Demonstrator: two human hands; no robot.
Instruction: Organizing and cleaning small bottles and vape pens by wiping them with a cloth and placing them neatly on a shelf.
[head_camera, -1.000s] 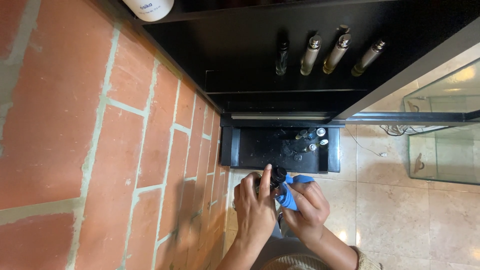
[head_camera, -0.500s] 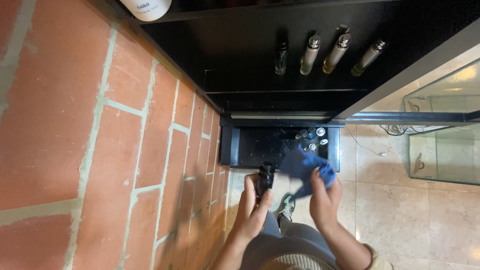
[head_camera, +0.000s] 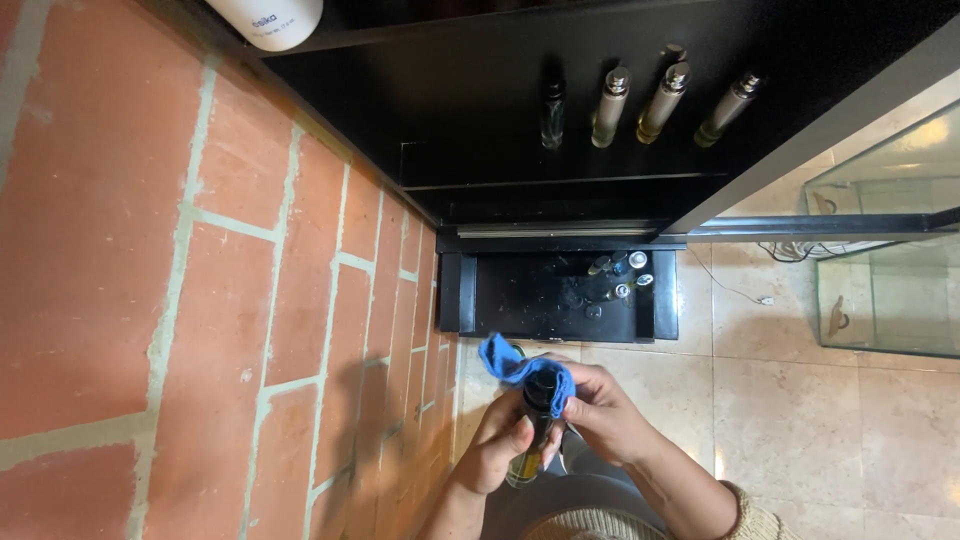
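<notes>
You stand over a beige tiled floor (head_camera: 800, 420) beside a red brick wall (head_camera: 200, 280), facing a black shelf unit (head_camera: 480, 120). Your left hand (head_camera: 495, 450) is curled tight around the body of one dark glass bottle (head_camera: 530, 440), held low in front of you, while your right hand (head_camera: 600, 410) pinches one blue cloth (head_camera: 520, 368) over its cap; keep the bottle steady and turn the cloth around the neck. I count four slim bottles (head_camera: 640, 100) standing on the upper shelf, a cluster of small vials (head_camera: 615, 280) on the lowest shelf too crowded to count, one white bottle (head_camera: 265, 18) above, and one glass tank (head_camera: 880, 250) to the right.
</notes>
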